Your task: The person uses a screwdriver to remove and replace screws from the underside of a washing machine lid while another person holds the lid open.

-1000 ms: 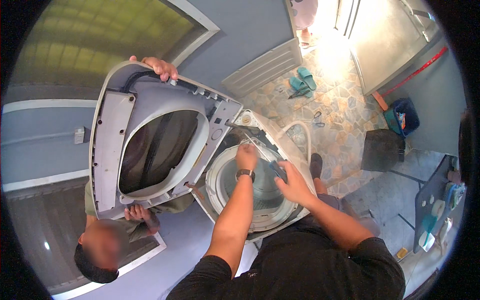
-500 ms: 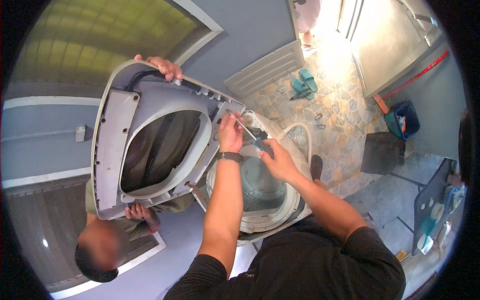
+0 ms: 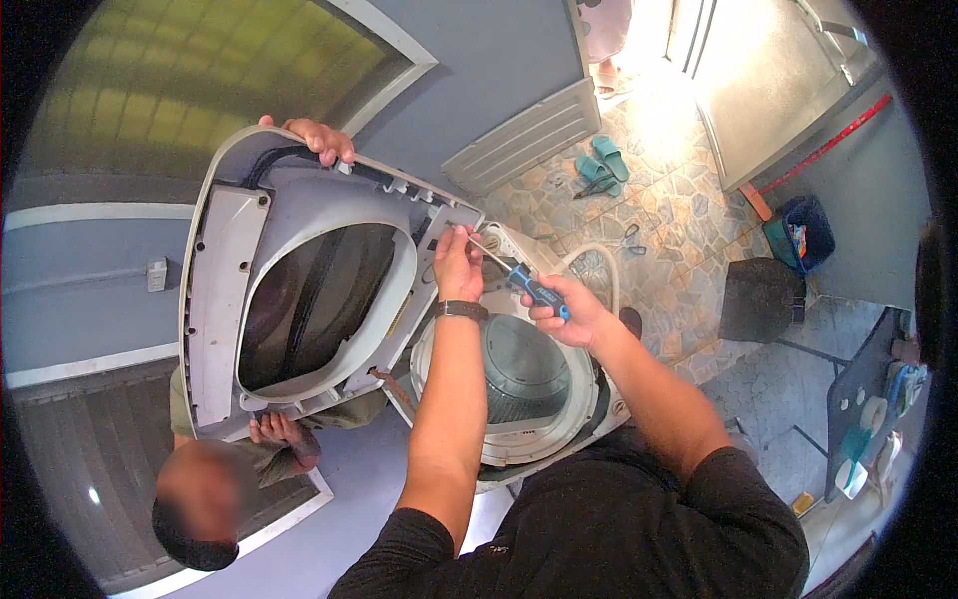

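Observation:
A screwdriver (image 3: 540, 292) with a blue and black handle lies in my right hand (image 3: 574, 309), closed round the handle. Its metal shaft slants up to the left toward a raised washing machine top cover (image 3: 225, 290). At the shaft's tip, the fingers of my left hand (image 3: 459, 268) are pinched against the cover's corner; what sits under the fingertips is hidden. The cover, pale with a large oval opening, is tilted on edge above the machine. Another person's hands (image 3: 321, 140) grip it at top and bottom. Below my arms shows the open washing machine tub (image 3: 529, 364).
A pale hose (image 3: 611, 285) curves beside the machine. On the stone-patterned floor lie green slippers (image 3: 604, 165) and scissors (image 3: 633, 240). A flat ribbed panel (image 3: 519, 135) leans on the wall. A blue basket (image 3: 801, 235) stands at right. The other person (image 3: 205, 499) is at lower left.
My right hand has shifted slightly right and opened its hold a little, so more of the screwdriver handle shows. My left hand stays at the cover's corner.

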{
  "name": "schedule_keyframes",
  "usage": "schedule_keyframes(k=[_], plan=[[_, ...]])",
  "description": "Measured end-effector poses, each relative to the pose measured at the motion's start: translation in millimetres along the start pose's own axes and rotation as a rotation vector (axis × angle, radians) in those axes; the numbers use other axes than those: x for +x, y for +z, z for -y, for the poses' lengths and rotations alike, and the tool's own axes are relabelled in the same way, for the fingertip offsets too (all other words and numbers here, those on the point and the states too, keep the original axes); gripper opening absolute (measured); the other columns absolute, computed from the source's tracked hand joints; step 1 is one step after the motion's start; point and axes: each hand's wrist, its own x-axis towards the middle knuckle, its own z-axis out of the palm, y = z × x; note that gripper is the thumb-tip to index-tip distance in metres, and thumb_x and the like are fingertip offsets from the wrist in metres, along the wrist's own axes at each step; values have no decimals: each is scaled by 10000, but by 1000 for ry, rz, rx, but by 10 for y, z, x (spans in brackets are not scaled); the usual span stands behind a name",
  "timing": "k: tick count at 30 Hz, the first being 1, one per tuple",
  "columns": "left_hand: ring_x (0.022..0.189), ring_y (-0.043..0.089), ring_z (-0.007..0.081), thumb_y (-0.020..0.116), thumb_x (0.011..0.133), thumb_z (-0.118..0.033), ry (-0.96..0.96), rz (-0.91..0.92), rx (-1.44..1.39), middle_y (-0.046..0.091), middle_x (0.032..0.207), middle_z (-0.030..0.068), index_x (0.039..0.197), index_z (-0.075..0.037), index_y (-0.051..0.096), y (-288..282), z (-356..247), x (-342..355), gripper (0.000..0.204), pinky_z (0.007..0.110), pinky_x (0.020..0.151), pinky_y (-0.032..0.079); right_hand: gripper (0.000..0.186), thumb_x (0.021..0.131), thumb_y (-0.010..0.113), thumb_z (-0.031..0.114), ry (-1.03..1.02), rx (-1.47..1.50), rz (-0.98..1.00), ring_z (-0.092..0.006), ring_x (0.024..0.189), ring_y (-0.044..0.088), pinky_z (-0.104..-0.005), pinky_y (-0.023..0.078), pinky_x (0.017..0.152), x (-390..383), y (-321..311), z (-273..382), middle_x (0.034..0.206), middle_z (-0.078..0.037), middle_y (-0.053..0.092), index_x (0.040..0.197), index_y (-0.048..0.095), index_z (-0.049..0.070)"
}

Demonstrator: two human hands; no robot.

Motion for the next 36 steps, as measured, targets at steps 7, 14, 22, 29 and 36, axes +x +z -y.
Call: schedule_keyframes(k=[7, 14, 22, 29, 36], plan=[[854, 661, 156, 664, 1051, -161, -66, -189, -126, 704, 985, 49, 1115, -61, 626, 148, 42, -41, 124, 265, 627, 509, 323, 1053, 618, 301, -395, -1117, -322, -128, 637, 532, -270, 424, 463, -67, 206, -133, 1013, -105, 632, 1313, 564, 116], [759, 564, 111, 647, 1064, -188, -197, -260, -534, 597, 885, 14, 1085, -72, 601, 215, 142, 111, 126, 241, 535, 428, 272, 1048, 586, 289, -180, -351, -112, -154, 625, 570, -301, 438, 445, -124, 228, -136, 986, -131, 659, 1257, 592, 116], [622, 457, 108, 487, 1137, -288, -219, -198, -684, 557, 815, 15, 1083, -72, 597, 255, 212, 135, 248, 239, 473, 344, 242, 1041, 619, 294, -366, -735, -292, -162, 653, 573, -312, 454, 520, -121, 223, -259, 966, -98, 654, 1203, 611, 116], [590, 443, 104, 458, 1145, -300, -208, -28, -814, 550, 779, 7, 1089, -78, 601, 220, 245, 40, 270, 243, 453, 333, 343, 1035, 637, 377, -166, -281, -105, -171, 697, 574, -303, 461, 577, -269, 4, -209, 1037, -99, 658, 1294, 613, 152], [637, 477, 120, 625, 1078, -271, -116, -211, -598, 551, 803, 17, 1039, -73, 627, 381, 208, 22, 202, 238, 476, 380, 264, 1015, 663, 320, -836, -1401, -392, -171, 678, 568, -309, 463, 582, -207, 161, -371, 1029, -92, 648, 1226, 610, 171]])
